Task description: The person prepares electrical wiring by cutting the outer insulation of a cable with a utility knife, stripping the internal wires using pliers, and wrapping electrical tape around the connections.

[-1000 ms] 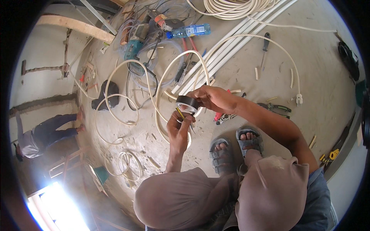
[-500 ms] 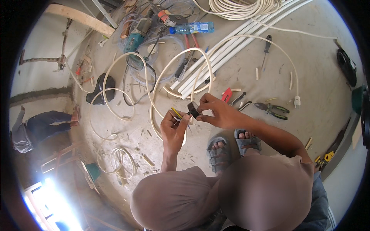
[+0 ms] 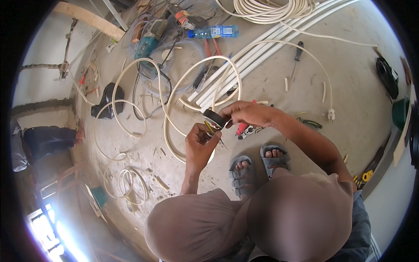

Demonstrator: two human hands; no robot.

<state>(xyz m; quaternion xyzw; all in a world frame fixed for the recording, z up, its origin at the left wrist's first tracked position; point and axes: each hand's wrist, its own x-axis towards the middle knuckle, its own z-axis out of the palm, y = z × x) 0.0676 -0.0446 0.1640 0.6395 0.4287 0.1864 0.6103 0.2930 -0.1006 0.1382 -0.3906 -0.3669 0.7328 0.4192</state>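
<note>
My left hand (image 3: 199,147) is closed, pinching the stripped end of a white cable whose yellow-green wire (image 3: 209,127) shows between the fingers. Above it, my right hand (image 3: 248,114) grips a roll of black electrical tape (image 3: 213,118) at its right side. The roll sits just over the wires, its pale core facing me. Whether a strip of tape touches the wires I cannot make out. From the hands, the white cable (image 3: 167,126) runs off in wide loops over the floor. A red-handled tool (image 3: 241,128) lies below my right hand, partly covered.
White conduit pipes (image 3: 257,54) lie beyond my hands, with a cable coil (image 3: 275,9) behind. A teal power tool (image 3: 147,46), an angle grinder (image 3: 185,18) and a water bottle (image 3: 214,32) are at far left. A screwdriver (image 3: 297,56) and a plug (image 3: 331,114) lie right. Another person (image 3: 48,142) is at left.
The tape roll has tilted and moved up and left, over the wires. My right hand has moved with it, and its forearm now covers part of the pliers on the floor.
</note>
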